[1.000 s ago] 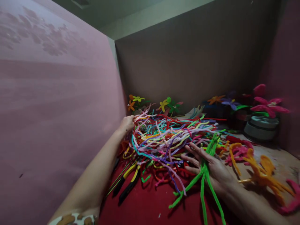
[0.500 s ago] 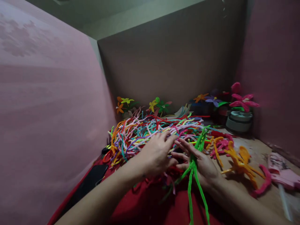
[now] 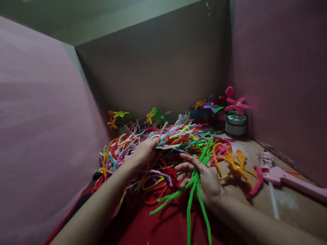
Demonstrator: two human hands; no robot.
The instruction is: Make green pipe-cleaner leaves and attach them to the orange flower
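A big tangled pile of many-coloured pipe cleaners (image 3: 176, 136) lies on the red cloth (image 3: 145, 224). My left hand (image 3: 146, 149) is closed at the pile's middle, lifting a bunch of the pipe cleaners from its front side. Several bright green pipe cleaners (image 3: 195, 180) are pinched between the thumb and palm of my right hand (image 3: 208, 180), their ends hanging down and to the left. The other fingers of my right hand are half curled, close to the pile's front right edge.
Orange pipe-cleaner pieces (image 3: 236, 163) and a curved pink piece (image 3: 257, 183) lie right, beside a pink glue gun (image 3: 274, 175) with a clear stick. Behind stand a pink flower (image 3: 237, 104) in a grey-green pot (image 3: 235, 126) and other flowers (image 3: 153, 115). Walls enclose three sides.
My left hand has moved left, away from my right hand, and closed on pipe cleaners, raising part of the pile. The view has turned right, showing more of the glue gun.
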